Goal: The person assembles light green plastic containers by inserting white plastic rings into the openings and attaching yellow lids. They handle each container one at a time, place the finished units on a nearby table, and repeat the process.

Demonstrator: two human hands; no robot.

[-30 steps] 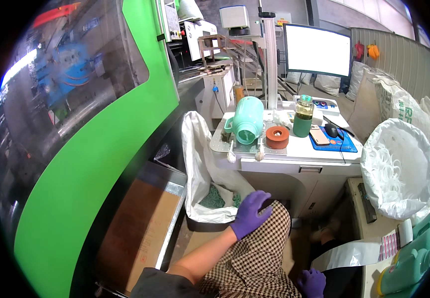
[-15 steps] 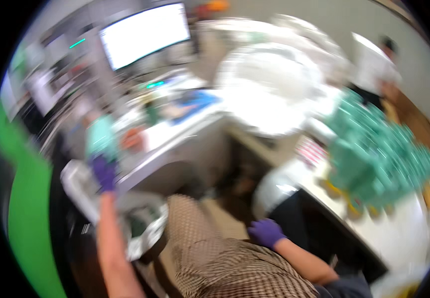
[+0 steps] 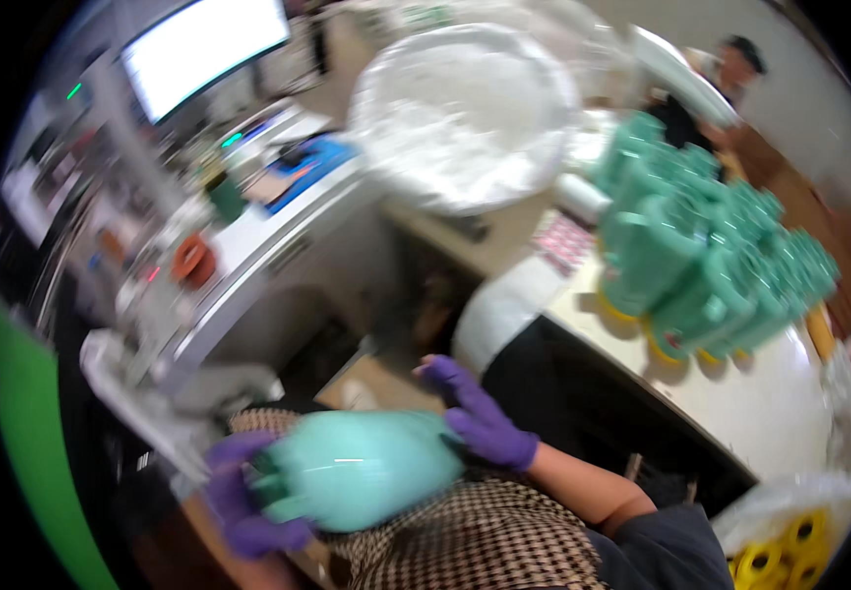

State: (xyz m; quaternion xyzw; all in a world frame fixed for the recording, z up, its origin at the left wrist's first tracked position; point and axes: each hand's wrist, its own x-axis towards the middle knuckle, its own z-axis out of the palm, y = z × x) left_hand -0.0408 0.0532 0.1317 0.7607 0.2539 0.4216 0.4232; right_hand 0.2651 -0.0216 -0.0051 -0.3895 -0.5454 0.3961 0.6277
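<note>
A large teal plastic bottle lies sideways above my lap, slightly blurred. My left hand, in a purple glove, is wrapped round its narrower neck end. At the bottle's wider right end is my right hand, also purple-gloved, with fingers stretched out and apart. Whether its palm touches the bottle, I cannot tell.
Several teal bottles with yellow lower ends stand on the white table to the right. Ahead is a round tub lined with white plastic. Yellow ring-shaped parts sit in a bag at lower right. A person is at far right.
My left hand has come back from the far left bench, bringing the teal bottle over my lap. My right hand has risen from my lap to the bottle's end. The view has shifted.
</note>
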